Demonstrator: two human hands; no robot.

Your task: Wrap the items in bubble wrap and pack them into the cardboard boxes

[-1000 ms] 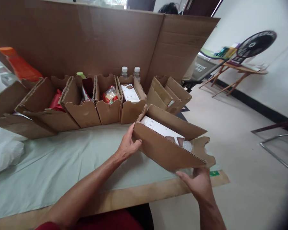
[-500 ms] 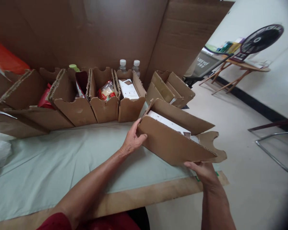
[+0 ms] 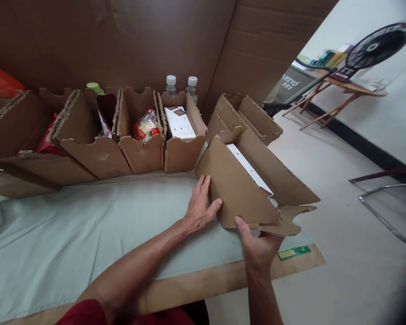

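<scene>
Your box (image 3: 238,185) has turned since the last frame, showing you more of its side, and your right hand (image 3: 260,248) has moved left with its notched end. It is plain brown cardboard, open-topped, with ragged corrugated edges and a white carton (image 3: 248,169) inside. Its long axis slants from the upper left, by the twin bins (image 3: 245,115), down to the lower right, where the notched end points towards you and right. It leans, with 1 broad side facing you. You have it over the right part of the green cloth (image 3: 149,203); whether its bottom touches the cloth, you cannot tell. Your left hand (image 3: 201,205) is spread, fingers and thumb against the side. Your right hand grips the near lower corner, thumb on the side, fingers mostly hidden beneath. To the left stands the bin row (image 3: 182,155), with 2 bottles (image 3: 191,85) behind it.
</scene>
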